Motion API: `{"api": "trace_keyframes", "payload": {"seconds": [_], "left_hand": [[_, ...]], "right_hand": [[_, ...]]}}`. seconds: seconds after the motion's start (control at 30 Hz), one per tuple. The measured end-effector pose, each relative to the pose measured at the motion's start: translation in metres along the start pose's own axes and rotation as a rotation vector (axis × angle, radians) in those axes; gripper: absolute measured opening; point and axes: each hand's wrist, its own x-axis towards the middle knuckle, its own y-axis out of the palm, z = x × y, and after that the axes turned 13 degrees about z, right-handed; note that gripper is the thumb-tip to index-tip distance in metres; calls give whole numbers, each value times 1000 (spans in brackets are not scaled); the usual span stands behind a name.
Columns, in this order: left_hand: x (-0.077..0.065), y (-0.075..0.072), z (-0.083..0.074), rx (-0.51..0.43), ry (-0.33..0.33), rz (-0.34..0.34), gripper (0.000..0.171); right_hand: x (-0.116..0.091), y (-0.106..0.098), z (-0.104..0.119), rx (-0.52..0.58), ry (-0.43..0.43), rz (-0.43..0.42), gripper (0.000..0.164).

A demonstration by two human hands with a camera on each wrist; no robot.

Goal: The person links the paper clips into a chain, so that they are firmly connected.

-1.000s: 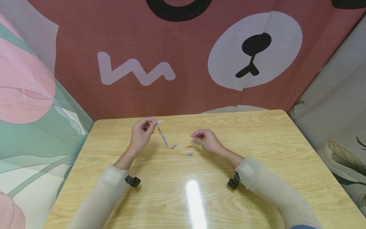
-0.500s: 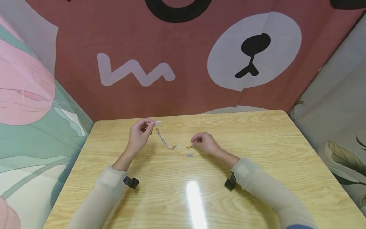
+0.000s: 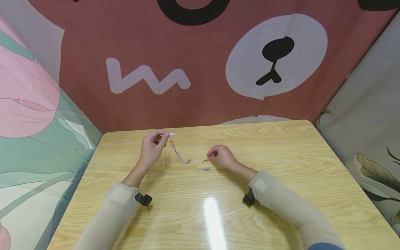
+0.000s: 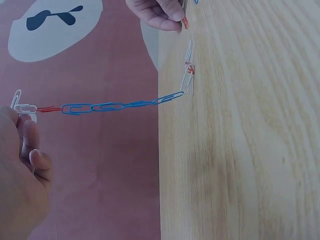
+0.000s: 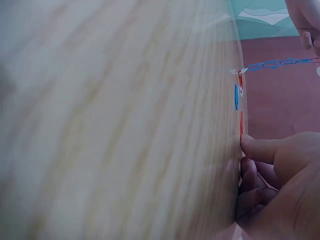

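My left hand [image 3: 151,147] pinches a white paper clip [image 4: 26,108] at the upper end of a paper clip chain [image 4: 107,106]. From there the chain runs through a red clip [image 4: 49,109] and several blue ones, sloping down to the table. Its lower end, with white clips and a red one [image 4: 191,69] between them, rests on the wood. My right hand [image 3: 223,156] is low over the table, thumb and fingertips pinching one end of a loose red paper clip [image 5: 242,123]. A loose blue paper clip [image 3: 206,169] lies just nearer to me.
The wooden table [image 3: 175,215] reaches back to a hanging cloth [image 3: 206,100] with a printed bear. Patterned cloths hang at the left and right. Each sleeve carries a small black camera [image 3: 143,199] at the wrist.
My right hand has come down and slightly left, from above the loose red clip to pinching its end. The left hand and chain have shifted only a little.
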Motion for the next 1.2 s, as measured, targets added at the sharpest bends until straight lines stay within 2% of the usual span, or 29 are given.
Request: {"api": "trace_keyframes", "payload": {"seconds": [0.17, 0.43, 0.77, 1.03, 1.2], "left_hand": [[1, 1, 1, -14, 6, 3, 8], [1, 3, 0, -24, 8, 10, 9], [2, 3, -2, -19, 15, 8, 9], [3, 4, -1, -10, 15, 12, 8], [3, 5, -2, -20, 3, 32, 9]], "right_hand": [[1, 2, 1, -16, -5, 1, 5], [2, 5, 4, -100, -2, 14, 8], [1, 6, 7, -133, 6, 10, 11], [1, 4, 11, -207, 19, 52, 13], [-1, 0, 10, -166, -10, 86, 9]]}}
